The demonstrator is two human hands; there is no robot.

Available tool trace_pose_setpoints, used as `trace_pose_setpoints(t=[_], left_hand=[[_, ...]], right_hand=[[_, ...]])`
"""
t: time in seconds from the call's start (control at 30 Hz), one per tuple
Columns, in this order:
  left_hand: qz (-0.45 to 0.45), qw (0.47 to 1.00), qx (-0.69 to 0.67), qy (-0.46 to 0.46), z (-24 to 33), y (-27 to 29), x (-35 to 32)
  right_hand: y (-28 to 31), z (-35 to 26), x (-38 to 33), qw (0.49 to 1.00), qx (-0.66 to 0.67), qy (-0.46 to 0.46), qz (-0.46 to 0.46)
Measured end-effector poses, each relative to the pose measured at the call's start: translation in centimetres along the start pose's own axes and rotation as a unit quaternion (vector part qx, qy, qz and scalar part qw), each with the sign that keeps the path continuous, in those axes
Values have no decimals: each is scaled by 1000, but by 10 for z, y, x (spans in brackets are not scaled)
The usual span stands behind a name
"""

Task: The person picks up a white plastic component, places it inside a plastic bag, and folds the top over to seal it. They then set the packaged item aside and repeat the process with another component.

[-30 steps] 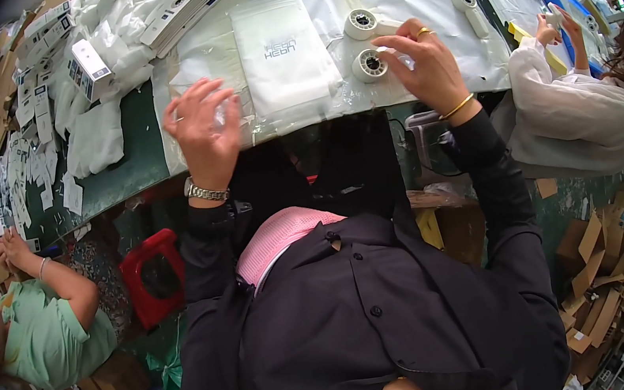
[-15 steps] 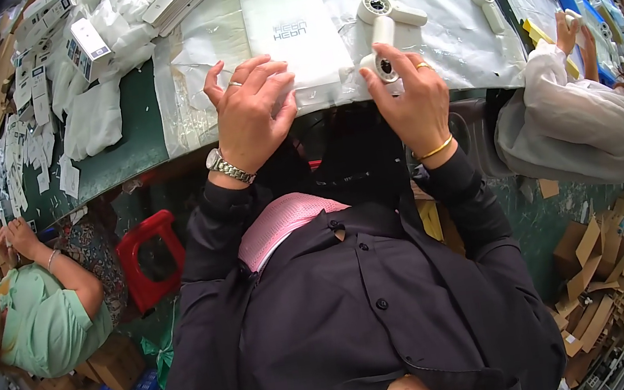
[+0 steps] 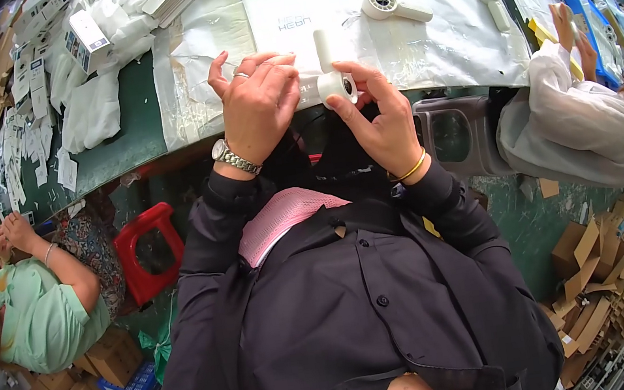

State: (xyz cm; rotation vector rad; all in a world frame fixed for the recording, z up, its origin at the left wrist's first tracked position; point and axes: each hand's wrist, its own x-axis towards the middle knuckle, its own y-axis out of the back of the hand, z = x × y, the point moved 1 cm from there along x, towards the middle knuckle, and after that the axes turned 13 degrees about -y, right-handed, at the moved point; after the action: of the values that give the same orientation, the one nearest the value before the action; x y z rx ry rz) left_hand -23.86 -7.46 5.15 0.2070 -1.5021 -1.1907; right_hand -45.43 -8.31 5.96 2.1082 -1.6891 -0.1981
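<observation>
Fan (image 3: pixel 324 58), long axis forward, handle (image 3: pixel 323 50) foremost, right grip (image 3: pixel 388 124) pinching head (image 3: pixel 327 87), left grip (image 3: pixel 259 111) seemingly loose

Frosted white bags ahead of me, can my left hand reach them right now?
Probably yes: your left hand looks empty and close to the frosted white bags; the white device in your right hand covers only part.

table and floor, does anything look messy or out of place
Yes: at the left end of the table, loose slips lie scattered at odd angles beside heaped, crumpled bags. On the floor at right, open cartons are piled askew. Nothing looks spilled, and the device in the right hand shows no visible damage.
</observation>
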Motion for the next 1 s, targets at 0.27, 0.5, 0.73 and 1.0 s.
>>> trace_pose_setpoints(t=[0.27, 0.5, 0.73, 1.0], left_hand=[[22, 997, -48, 55, -2, -4, 2], [9, 1000, -25, 16, 7, 6, 7], [22, 1000, 7, -8, 0, -3, 2], [29, 998, -27, 48, -1, -4, 0]], right_hand=[[3, -2, -5, 999, -32, 30, -5], [-1, 5, -4, 1000, 27, 7, 3], [-3, 6, -7, 1000, 17, -2, 2], [17, -11, -14, 993, -81, 74, -48]])
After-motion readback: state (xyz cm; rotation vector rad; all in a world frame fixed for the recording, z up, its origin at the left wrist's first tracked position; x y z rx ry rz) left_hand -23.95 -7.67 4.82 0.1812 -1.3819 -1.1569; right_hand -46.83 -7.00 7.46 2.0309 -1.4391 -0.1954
